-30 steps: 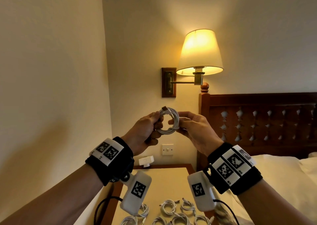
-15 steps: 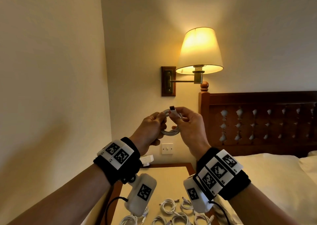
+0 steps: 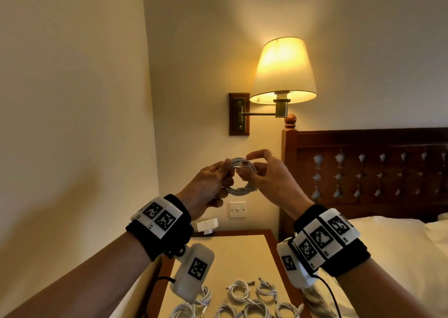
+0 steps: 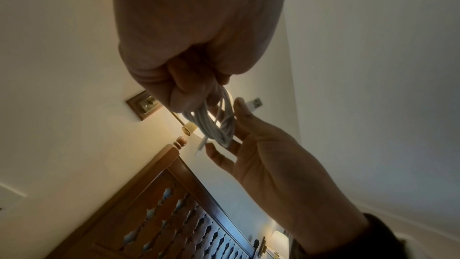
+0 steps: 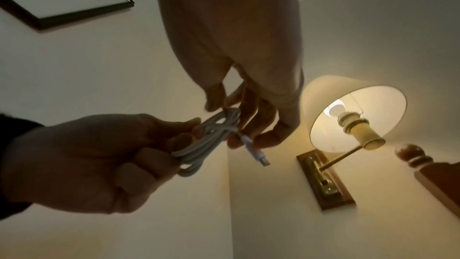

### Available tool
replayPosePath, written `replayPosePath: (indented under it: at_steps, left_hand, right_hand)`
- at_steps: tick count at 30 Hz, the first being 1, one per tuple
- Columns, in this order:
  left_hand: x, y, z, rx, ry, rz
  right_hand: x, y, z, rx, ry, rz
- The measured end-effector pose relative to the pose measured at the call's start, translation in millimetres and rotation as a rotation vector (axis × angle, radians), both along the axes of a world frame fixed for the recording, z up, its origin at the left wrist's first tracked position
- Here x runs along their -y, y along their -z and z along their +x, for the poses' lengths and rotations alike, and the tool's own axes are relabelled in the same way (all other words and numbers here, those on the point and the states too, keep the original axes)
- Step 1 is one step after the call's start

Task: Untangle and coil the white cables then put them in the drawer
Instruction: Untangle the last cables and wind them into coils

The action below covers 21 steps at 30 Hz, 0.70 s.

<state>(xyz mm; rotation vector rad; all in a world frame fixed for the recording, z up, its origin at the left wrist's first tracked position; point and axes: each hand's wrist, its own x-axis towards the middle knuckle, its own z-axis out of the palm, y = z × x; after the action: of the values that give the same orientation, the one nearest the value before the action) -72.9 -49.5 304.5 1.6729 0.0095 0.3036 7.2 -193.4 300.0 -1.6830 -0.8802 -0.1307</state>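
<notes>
Left hand: my left hand grips the coiled white cable, fingers curled round the loops.
Right hand: my right hand pinches the coil's far side; its remaining fingers are spread loosely.
Cable position: held in the air above the nightstand.
Nightstand: other coiled cables lie on top.

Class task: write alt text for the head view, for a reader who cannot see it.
Two hands hold a coiled white cable at chest height: the left hand grips one side, the right hand fingers the other. Behind are a lit wall lamp and headboard; more coiled cables lie on the nightstand below.
</notes>
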Motion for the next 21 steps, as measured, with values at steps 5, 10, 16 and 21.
replayPosePath:
  at_steps: [5,10,16,21]
  left_hand:
    - [-3.6,-4.4,-0.1,0.006,-0.028,0.043]
    - [-7.9,-8.2,-0.6,0.007,-0.008,0.016]
    - [-12.0,-9.5,-3.9,-0.029,0.008,0.062]
    - [-17.7,-17.5,-7.1,-0.054,-0.054,0.275]
  right_hand:
    - [6.1,0.0,-3.5,0.015,-0.036,-0.027]
    - [21.7,-4.9,-3.9,-0.360,-0.291,0.156]
    - [30.7,2.5,4.2,-0.294,-0.226,0.100]
    - [35.2,3.0,7.8,-0.216,-0.110,0.095]
